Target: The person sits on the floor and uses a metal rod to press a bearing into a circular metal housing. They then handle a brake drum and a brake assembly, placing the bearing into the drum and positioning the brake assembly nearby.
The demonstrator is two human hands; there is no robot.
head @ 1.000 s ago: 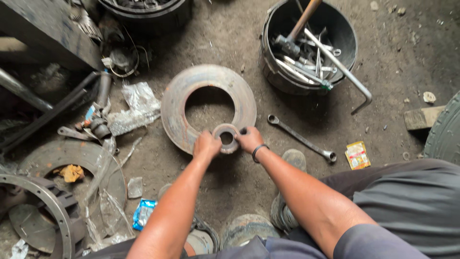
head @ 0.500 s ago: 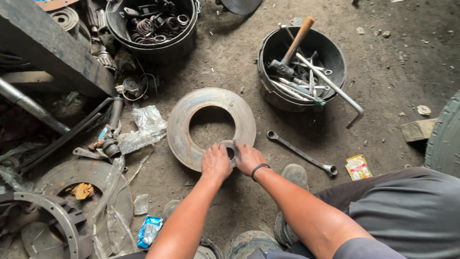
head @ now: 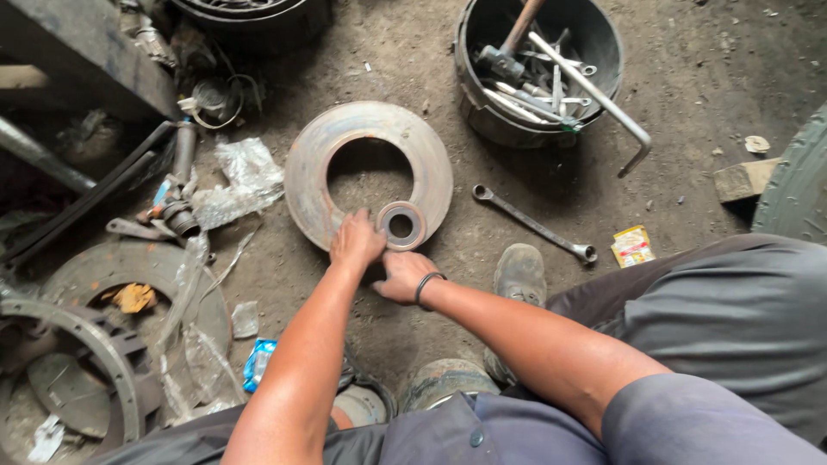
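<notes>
A small metal ring [head: 401, 225] lies on the near rim of a large rusty disc [head: 369, 172] on the dirt floor [head: 689, 69]. The left hand [head: 357, 241] touches its left edge, fingers curled; the right hand [head: 403, 275] rests loosely on the floor just nearer, holding nothing. A spanner [head: 532, 222] lies right, a tool bucket [head: 538, 73] beyond

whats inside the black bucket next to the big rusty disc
Inside the black bucket lie a hammer with a wooden handle, a long bent bar that sticks out over the rim, and several wrenches. The tools cover the bottom.
</notes>
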